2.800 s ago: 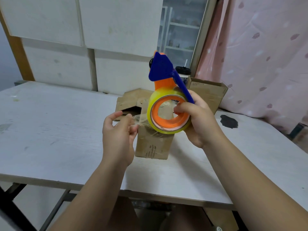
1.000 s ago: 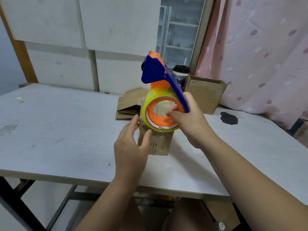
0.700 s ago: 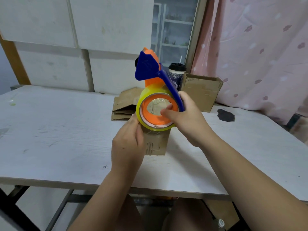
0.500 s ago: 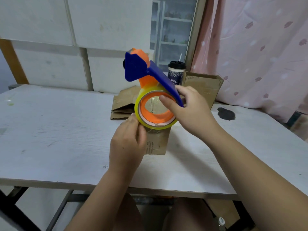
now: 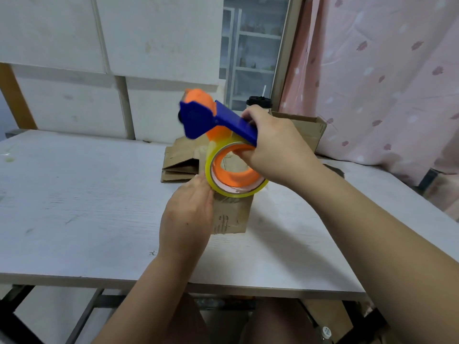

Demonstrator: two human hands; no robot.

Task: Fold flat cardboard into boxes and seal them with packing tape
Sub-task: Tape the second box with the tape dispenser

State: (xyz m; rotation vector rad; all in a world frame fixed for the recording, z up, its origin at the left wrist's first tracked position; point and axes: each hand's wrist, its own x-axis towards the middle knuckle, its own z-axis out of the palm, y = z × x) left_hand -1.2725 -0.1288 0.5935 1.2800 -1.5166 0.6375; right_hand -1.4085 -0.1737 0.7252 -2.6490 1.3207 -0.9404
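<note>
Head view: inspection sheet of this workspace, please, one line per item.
Surface: white table, scuffed, with a dark stain at the right.
Job's things: small box standing on the table; tape dispenser with its roll above it; flat cardboard behind; open box at the far edge.
Clutter: lidded cup.
Hands: right hand grips the tape dispenser; left hand lies against the small box, beside the roll.
Cables: nothing seen.
Surroundings: white wall panels, shelving, pink curtain.
</note>
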